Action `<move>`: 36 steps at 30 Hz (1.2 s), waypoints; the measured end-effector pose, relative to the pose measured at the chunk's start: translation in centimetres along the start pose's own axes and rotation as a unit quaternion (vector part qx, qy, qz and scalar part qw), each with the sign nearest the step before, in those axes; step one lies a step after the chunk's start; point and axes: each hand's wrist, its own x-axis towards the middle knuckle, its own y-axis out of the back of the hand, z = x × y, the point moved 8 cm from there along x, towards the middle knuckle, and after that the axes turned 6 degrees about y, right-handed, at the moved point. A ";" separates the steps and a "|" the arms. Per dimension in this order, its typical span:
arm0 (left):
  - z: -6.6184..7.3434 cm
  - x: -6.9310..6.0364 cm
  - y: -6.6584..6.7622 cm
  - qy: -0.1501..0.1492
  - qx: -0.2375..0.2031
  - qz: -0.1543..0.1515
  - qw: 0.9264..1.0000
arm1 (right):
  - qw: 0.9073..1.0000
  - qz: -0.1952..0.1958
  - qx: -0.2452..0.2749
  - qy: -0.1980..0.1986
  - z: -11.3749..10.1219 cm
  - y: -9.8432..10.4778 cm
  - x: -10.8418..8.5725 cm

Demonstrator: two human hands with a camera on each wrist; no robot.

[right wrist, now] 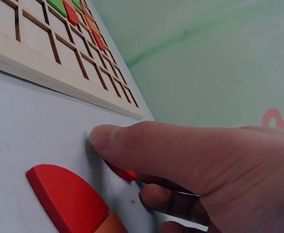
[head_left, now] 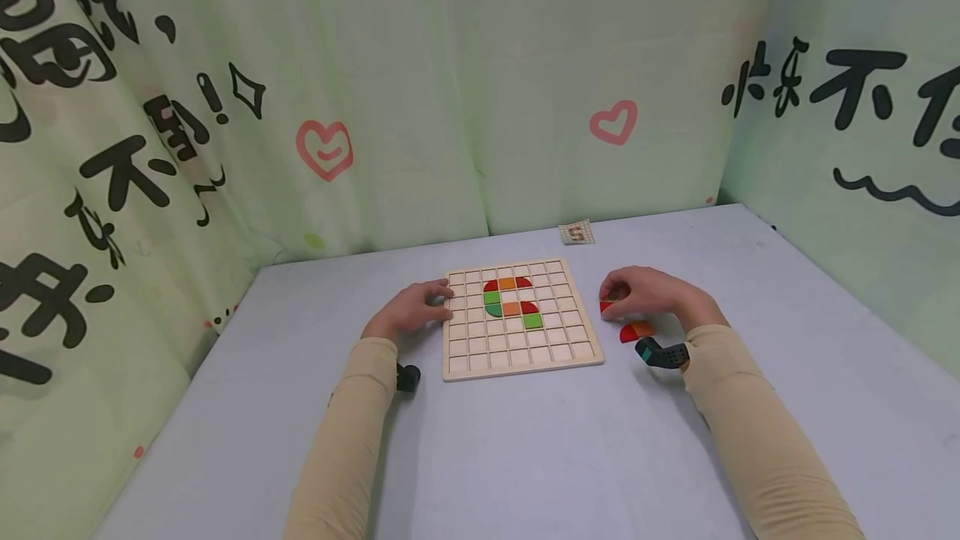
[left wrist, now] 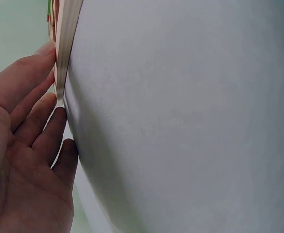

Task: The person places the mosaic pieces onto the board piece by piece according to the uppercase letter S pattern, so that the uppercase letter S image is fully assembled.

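A square wooden grid board [head_left: 480, 348] lies on the table with several red, orange and green tiles set in its cells, among them a light green square [head_left: 532, 321]. My left hand [head_left: 411, 308] touches the board's left edge, thumb and fingertips against the rim; its fingers look fairly straight in the left wrist view. To the right of the board, my right hand [head_left: 648, 294] pinches a red tile [right wrist: 118, 171], mostly hidden behind the thumb. Close below that hand lie a red quarter-round tile [right wrist: 67, 196] and an orange tile [head_left: 642, 328].
A small printed card [head_left: 577, 232] lies near the table's back edge, behind the board. White cloth covers the table [head_left: 525, 448]. Pale green curtains [head_left: 465, 90] with black writing and red hearts hang at the back and both sides.
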 end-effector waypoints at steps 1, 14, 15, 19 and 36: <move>0.0 0.0 0.0 0.000 0.001 0.000 1.000 | 1.000 0.000 -0.003 -0.001 0.0 0.0 0.0; 0.1 0.0 0.0 -0.002 0.009 0.001 1.000 | 1.000 0.005 -0.015 0.005 -0.6 0.0 -0.1; 0.0 0.0 -0.1 -0.001 0.009 0.001 1.000 | 1.000 0.007 -0.016 0.006 -0.6 0.0 -0.1; -0.1 0.1 -0.1 0.003 0.007 0.000 1.000 | 1.000 0.015 -0.016 0.018 -1.2 -0.1 0.1; 0.1 -0.1 0.1 0.000 0.009 0.002 1.000 | 0.993 -0.017 -0.015 0.112 -8.1 -2.6 1.5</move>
